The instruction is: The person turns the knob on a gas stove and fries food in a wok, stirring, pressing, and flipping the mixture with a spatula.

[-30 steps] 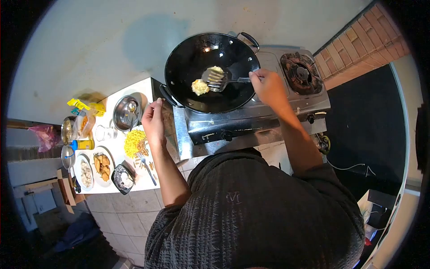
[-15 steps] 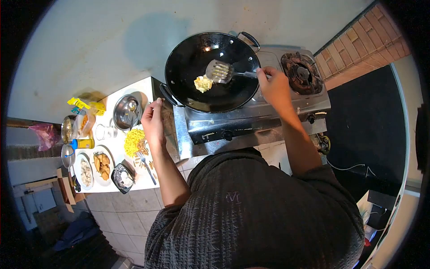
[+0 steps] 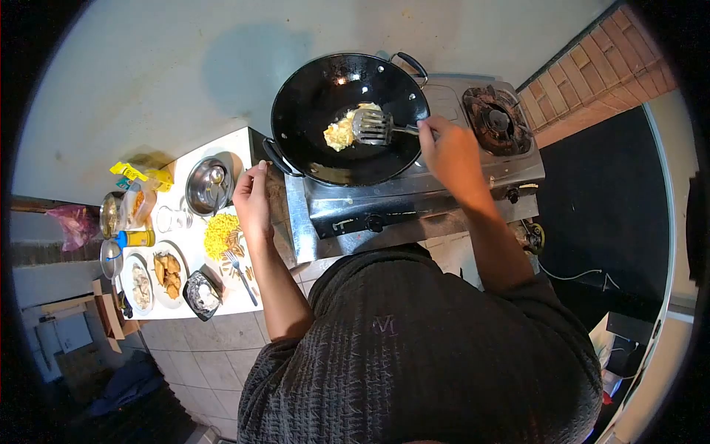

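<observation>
A black wok sits on the stove, with scrambled egg near its middle. My right hand is wrapped round the handle of a slotted metal spatula, whose head lies on part of the egg. To the left of the wok, my left hand is closed with its fingertips together, close to the wok's left handle. It appears apart from that handle, and whatever its fingers hold, if anything, is hidden.
A second burner stands to the right on the gas stove. On the white table at left are a metal bowl, yellow corn kernels, a fork, a plate of fried pieces and a black bowl.
The spatula head has come down onto the egg and turned, and the egg is spread farther up and right. My right hand has shifted slightly down; my left hand stays put.
</observation>
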Motion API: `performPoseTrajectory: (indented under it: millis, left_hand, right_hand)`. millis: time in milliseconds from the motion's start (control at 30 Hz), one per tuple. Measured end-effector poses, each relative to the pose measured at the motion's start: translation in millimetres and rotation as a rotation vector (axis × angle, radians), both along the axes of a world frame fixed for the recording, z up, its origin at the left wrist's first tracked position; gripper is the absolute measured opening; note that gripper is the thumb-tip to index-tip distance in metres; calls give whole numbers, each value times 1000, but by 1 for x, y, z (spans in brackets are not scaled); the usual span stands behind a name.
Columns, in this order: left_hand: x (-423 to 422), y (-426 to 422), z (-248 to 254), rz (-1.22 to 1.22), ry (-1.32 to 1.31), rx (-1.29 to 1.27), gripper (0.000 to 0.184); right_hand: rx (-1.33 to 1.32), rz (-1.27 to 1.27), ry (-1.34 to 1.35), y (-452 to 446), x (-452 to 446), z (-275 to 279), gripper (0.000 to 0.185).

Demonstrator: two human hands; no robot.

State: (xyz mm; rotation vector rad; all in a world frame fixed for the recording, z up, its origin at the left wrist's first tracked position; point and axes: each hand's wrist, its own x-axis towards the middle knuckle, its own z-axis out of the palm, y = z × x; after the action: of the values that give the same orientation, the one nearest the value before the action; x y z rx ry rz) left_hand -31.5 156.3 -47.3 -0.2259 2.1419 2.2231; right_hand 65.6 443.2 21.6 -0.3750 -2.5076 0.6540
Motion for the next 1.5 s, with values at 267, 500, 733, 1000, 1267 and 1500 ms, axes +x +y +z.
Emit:
performPoseTrajectory:
  millis: [267,500,733,1000,1267,1500]
  left_hand:
    - [0,-6,0,-12,-25,-38,22]
    - [0,-5,0,-9,-22,-40,23]
    - [0,-3,-2,-14,-21,-23,24]
    - [-1,-1,-5,-15,1,-31,24]
    - [0,-3,-9,-27,14,-15,25]
    - [2,-6,-8,-30,-38,-36,23]
  right_hand:
    - [44,-17,147,-7,-14,-28,16]
    - [73,-23,163,-4,-7,-12,14]
    - [-87,85,180,-11,-2,-22,16]
    - [-87,71,231,-13,2,-25,17]
    - [-13,4,246,6,3,-25,18]
    - [50,-55,284,20,1,-23,16]
